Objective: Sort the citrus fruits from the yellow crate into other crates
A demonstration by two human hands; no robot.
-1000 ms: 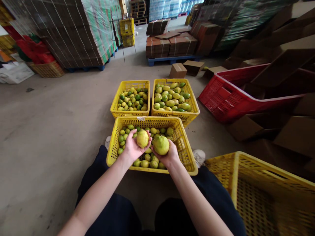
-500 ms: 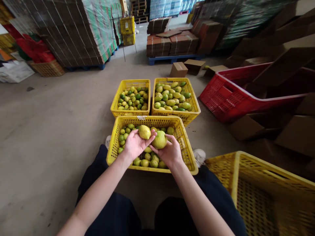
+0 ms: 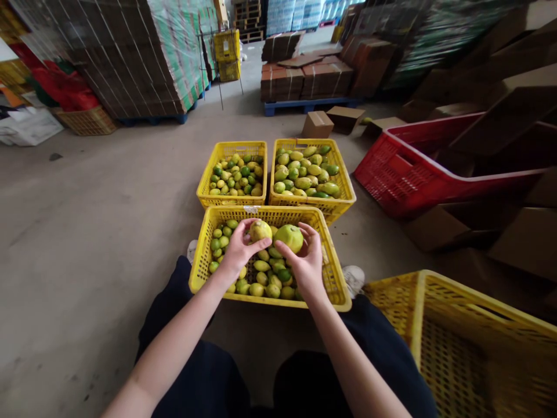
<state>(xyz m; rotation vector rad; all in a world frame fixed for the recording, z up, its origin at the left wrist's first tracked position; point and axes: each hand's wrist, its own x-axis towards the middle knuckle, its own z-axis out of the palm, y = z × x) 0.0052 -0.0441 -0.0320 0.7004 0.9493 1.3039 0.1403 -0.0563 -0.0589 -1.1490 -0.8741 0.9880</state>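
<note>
Yellow fruit (image 3: 260, 230) clasped in the left hand (image 3: 237, 251), green fruit (image 3: 289, 238) pinched between thumb and fingers of the right hand (image 3: 310, 268), both over the near crate (image 3: 333, 278), inward of its far edge! They look firm, fairly weighty, maybe slippery: best cupped round the widest part. Two fruits held, three laden crates, counting far-left crate (image 3: 230, 202) and far-right crate (image 3: 312, 201); piled fruit overlaps too much to count.
</note>
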